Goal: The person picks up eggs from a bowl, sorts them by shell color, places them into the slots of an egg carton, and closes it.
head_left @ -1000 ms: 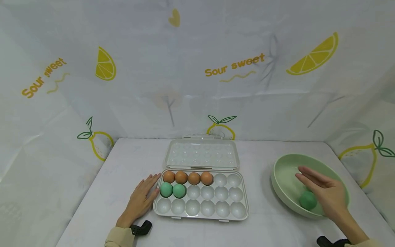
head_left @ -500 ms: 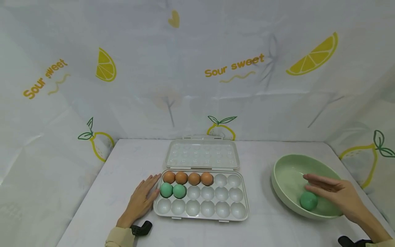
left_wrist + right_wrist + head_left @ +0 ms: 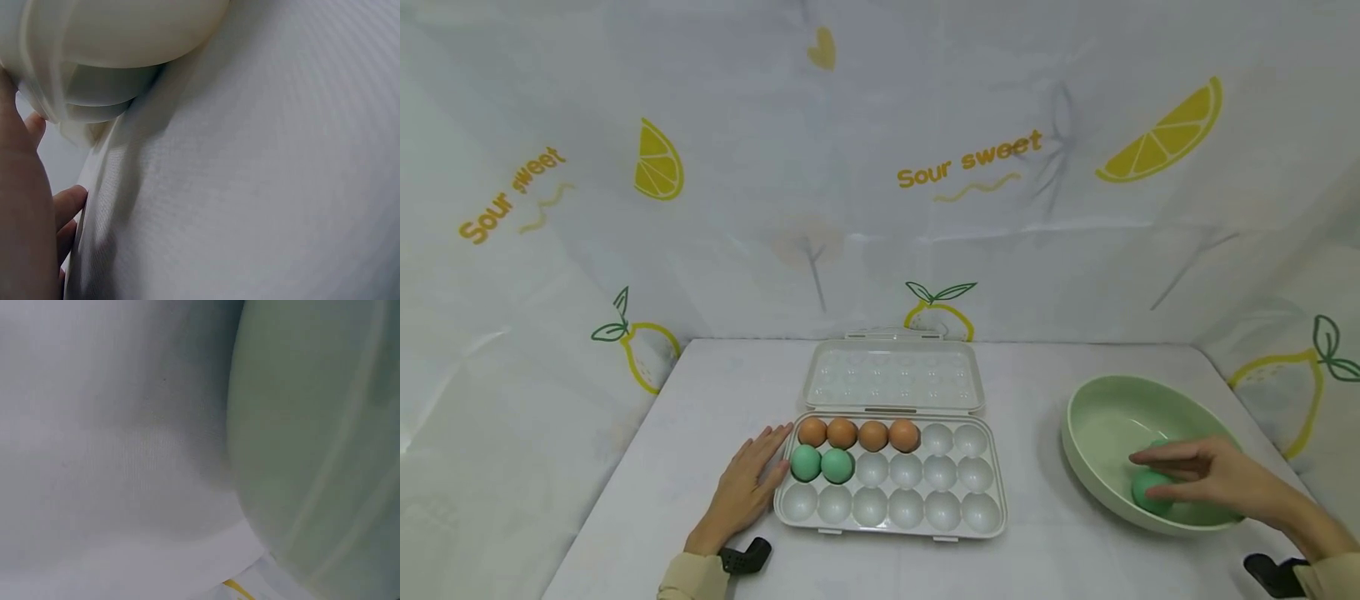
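Note:
A pale green bowl (image 3: 1093,450) stands at the right, and my right hand (image 3: 1225,483) reaches over its near right rim. Its thumb and fingers close about a green egg (image 3: 1147,490) low in the bowl, partly covering it. A second patch of green shows just beyond the fingers, mostly hidden. On the left, my left hand (image 3: 741,492) lies with long straight fingers along the left side of a white egg box (image 3: 887,529). Several brown eggs (image 3: 872,435) fill the left part of its back row; two green eggs (image 3: 837,465) sit at the left of the middle row.
The clear lid (image 3: 891,375) of the egg box lies folded back behind it. A white cloth (image 3: 1037,558) covers the table, and a lemon-printed sheet (image 3: 760,167) hangs behind. In the right wrist view, the bowl's outer wall (image 3: 300,425) fills the right side.
My right hand draws back to the right, then comes lower into the bowl, its thumb and fingers now around the green egg. My left hand stays at the box.

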A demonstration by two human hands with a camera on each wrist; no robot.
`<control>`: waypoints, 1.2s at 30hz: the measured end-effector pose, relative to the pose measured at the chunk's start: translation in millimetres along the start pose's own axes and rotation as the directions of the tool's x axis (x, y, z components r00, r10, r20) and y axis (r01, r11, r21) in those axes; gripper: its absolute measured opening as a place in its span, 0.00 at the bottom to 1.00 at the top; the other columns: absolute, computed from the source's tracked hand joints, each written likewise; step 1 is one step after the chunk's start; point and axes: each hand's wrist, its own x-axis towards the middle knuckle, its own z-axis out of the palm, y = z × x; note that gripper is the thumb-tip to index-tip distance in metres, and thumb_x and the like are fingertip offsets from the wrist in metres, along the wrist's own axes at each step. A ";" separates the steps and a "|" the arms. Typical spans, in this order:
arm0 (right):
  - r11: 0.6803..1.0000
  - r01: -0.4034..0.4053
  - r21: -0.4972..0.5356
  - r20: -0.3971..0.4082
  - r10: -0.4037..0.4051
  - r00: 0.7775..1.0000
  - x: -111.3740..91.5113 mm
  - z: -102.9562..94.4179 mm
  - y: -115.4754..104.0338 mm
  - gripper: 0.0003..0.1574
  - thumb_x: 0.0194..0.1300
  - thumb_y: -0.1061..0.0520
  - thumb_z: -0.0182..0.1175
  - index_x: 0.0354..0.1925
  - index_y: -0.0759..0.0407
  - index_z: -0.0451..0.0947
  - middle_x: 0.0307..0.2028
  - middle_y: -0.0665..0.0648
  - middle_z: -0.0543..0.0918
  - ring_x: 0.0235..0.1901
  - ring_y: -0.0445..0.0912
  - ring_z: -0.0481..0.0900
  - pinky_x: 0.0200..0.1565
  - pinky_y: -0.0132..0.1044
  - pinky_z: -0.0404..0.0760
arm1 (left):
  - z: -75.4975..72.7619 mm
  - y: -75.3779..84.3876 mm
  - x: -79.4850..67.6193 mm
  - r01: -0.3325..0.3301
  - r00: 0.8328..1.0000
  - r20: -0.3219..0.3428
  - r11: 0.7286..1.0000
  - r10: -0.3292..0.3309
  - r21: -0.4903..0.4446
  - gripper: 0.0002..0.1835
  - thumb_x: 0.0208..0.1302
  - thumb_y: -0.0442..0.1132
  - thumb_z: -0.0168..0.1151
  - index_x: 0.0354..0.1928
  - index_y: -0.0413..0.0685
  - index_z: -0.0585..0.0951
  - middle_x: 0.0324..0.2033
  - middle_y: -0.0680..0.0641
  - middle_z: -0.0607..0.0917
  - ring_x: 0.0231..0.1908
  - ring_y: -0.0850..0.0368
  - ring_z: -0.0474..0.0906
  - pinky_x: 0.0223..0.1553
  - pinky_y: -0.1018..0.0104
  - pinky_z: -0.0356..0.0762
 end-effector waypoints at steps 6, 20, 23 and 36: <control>0.987 0.151 0.055 0.075 -0.155 0.985 10.1 5.7 5.9 0.27 0.59 0.75 0.67 0.58 0.66 0.83 0.56 0.37 0.86 0.56 0.23 0.78 0.50 0.18 0.83 | -2.0 -1.6 -0.7 0.022 1.000 0.008 1.000 -0.022 0.006 0.29 0.75 0.46 0.57 0.76 0.56 0.69 0.72 0.45 0.75 0.74 0.39 0.67 0.75 0.39 0.58; 0.995 0.091 0.041 0.173 -0.096 0.980 16.7 11.1 10.1 0.23 0.62 0.68 0.69 0.57 0.70 0.82 0.55 0.34 0.85 0.54 0.22 0.78 0.47 0.18 0.84 | -3.7 -0.4 0.1 -0.006 1.000 -0.011 1.000 0.006 -0.009 0.29 0.74 0.44 0.59 0.75 0.54 0.70 0.70 0.43 0.76 0.73 0.37 0.69 0.74 0.37 0.60; 0.995 0.098 0.032 0.156 -0.102 0.983 15.6 11.9 9.5 0.22 0.63 0.69 0.68 0.56 0.70 0.83 0.53 0.36 0.86 0.53 0.23 0.80 0.47 0.19 0.84 | -3.4 0.0 0.2 -0.008 1.000 -0.012 1.000 0.008 -0.014 0.29 0.74 0.44 0.59 0.75 0.54 0.70 0.70 0.43 0.76 0.73 0.37 0.68 0.74 0.36 0.60; 0.978 0.196 -0.067 0.003 -0.196 0.981 9.8 13.8 5.4 0.26 0.57 0.73 0.70 0.55 0.64 0.85 0.53 0.35 0.86 0.52 0.23 0.80 0.46 0.17 0.83 | -0.8 0.4 0.8 -0.010 1.000 -0.008 1.000 0.009 -0.015 0.29 0.74 0.45 0.59 0.75 0.54 0.70 0.71 0.43 0.76 0.73 0.36 0.68 0.74 0.36 0.60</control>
